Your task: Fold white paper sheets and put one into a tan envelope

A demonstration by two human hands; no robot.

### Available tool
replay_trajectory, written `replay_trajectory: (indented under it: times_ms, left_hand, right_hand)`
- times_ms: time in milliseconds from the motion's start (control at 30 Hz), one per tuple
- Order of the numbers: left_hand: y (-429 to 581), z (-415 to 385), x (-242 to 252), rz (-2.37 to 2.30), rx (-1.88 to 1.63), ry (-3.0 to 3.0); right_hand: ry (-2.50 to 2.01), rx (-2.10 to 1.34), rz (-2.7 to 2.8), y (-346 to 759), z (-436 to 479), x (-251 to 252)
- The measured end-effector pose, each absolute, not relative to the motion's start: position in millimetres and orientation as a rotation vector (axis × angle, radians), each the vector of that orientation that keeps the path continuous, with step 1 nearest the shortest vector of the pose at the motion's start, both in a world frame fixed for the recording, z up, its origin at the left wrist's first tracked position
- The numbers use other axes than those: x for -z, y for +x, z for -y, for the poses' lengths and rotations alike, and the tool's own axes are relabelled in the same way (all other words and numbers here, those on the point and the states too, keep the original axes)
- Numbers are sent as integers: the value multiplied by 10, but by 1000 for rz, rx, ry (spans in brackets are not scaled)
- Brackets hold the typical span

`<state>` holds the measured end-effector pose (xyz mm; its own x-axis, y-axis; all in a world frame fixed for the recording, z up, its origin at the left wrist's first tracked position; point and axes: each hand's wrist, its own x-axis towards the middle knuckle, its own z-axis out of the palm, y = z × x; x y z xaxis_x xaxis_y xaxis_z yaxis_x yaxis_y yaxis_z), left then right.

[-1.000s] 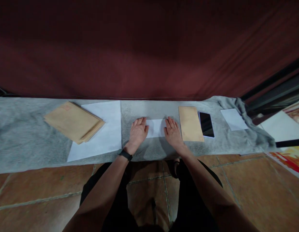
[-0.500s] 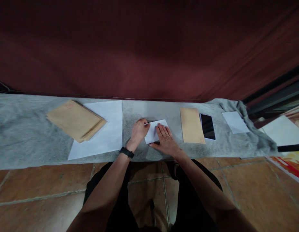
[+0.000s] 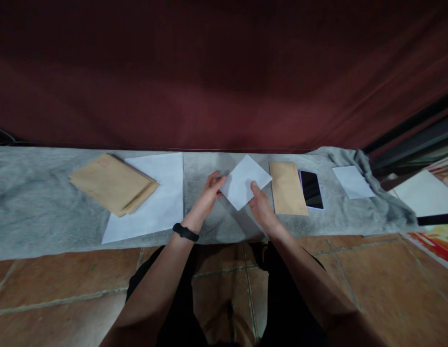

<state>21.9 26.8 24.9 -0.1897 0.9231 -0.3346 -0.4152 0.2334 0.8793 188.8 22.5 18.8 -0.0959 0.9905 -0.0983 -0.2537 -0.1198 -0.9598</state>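
A folded white sheet of paper (image 3: 243,180) is held up above the cloth, turned so that one corner points away from me. My right hand (image 3: 262,205) grips its lower right edge, thumb on top and fingers underneath. At the left corner, my left hand (image 3: 209,190) pinches the paper between thumb and fingers. A dark band is on my left wrist. To the right of the paper lies a brown envelope (image 3: 288,188), close to my right hand.
The grey cloth (image 3: 216,233) covers a narrow bench. On the left, a stack of brown envelopes (image 3: 111,183) overlaps large white sheets (image 3: 162,212). Right of the single envelope are a phone (image 3: 311,189) and a smaller white paper (image 3: 353,182). A dark red curtain (image 3: 224,111) hangs behind.
The folded paper has come up off the cloth and turned to a diamond angle. My right hand has gone from pressing flat on it to gripping its right edge.
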Motion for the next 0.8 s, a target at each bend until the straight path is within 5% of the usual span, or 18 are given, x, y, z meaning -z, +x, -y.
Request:
replay_trajectory:
  times_ms: [267,467,800]
  left_hand:
    - [35,-312,-63,-1459,-1139,942]
    - [-100,-316,-103,-1861,-817,1715]
    - [-17,-266,-44,-2003,-725,2073]
  right_hand:
    - [-1154,-1563,850,2038,-336,-1]
    - [-1492,-1199,1373,2269,-477,163]
    - [-1841,-685,2133,2160,-258,-11]
